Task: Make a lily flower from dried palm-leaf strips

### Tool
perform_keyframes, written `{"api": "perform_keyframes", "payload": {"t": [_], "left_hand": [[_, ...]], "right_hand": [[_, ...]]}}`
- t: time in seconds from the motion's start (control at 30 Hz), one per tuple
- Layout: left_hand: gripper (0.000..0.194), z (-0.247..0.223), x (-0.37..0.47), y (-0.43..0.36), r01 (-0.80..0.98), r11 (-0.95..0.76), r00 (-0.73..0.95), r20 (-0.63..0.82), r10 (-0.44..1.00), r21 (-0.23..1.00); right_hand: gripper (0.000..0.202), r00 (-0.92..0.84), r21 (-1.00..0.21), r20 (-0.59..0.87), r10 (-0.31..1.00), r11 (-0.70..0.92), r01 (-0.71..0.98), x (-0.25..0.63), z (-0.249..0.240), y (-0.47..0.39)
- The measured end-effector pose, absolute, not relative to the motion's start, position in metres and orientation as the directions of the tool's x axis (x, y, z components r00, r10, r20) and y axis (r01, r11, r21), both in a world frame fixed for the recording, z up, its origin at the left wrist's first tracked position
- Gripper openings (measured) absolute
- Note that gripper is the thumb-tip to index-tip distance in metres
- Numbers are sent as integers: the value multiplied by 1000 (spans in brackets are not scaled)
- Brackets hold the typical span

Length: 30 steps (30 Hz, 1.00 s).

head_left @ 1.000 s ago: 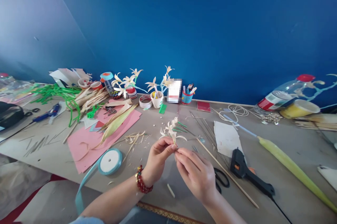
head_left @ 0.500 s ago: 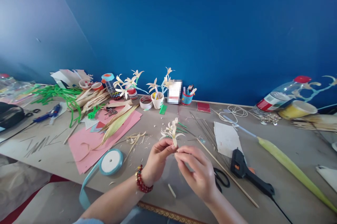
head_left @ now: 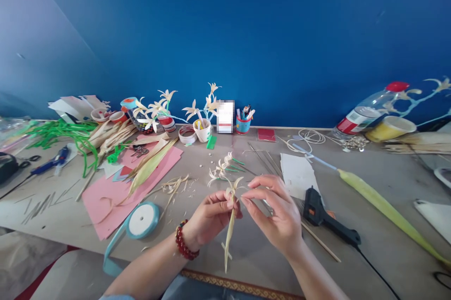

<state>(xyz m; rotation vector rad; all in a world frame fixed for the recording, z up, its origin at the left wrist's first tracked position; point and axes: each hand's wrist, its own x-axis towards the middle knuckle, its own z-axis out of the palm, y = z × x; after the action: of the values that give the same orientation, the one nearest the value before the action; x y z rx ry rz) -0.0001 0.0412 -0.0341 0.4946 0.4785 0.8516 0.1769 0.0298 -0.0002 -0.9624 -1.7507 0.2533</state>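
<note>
My left hand pinches a cream flower, seemingly of corn husk, just below its spread petals. A long pale husk strip hangs down from those fingers. On the flower's right, my right hand has its thumb and fingertips drawn together at a petal's edge; the exact contact is hard to see. Just beyond the hands lie several small cream flowers with green stems. Beneath the hanging strip is a short pale stick.
A black glue gun and wooden stick lie on the right, beside white paper and a long green husk. Blue ribbon and pink paper are on the left. Cups with husk flowers stand along the wall.
The flower has turned upright in my left hand, and the hanging strip now shows below it. My right hand has shifted slightly right and up. The whole view has shifted a little.
</note>
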Motion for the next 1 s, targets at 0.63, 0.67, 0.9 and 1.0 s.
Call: {"api": "perform_keyframes", "payload": {"t": [0.63,0.67,0.9,1.0], "left_hand": [[10,-29,1,38,-577,583,569,-231,790,572],[10,-29,1,38,-576,584,570,-231,788,572],[10,-26,2,38,-578,585,577,-222,786,569],[10,-27,2,37,-580,587,581,-218,784,565]], "right_hand": [[16,-85,-539,741,667,664,518,167,0,32],[16,-84,-540,738,670,661,522,167,-1,32],[16,-87,-527,736,671,650,548,167,-5,34],[16,-90,-520,738,669,648,556,166,-5,34]]}}
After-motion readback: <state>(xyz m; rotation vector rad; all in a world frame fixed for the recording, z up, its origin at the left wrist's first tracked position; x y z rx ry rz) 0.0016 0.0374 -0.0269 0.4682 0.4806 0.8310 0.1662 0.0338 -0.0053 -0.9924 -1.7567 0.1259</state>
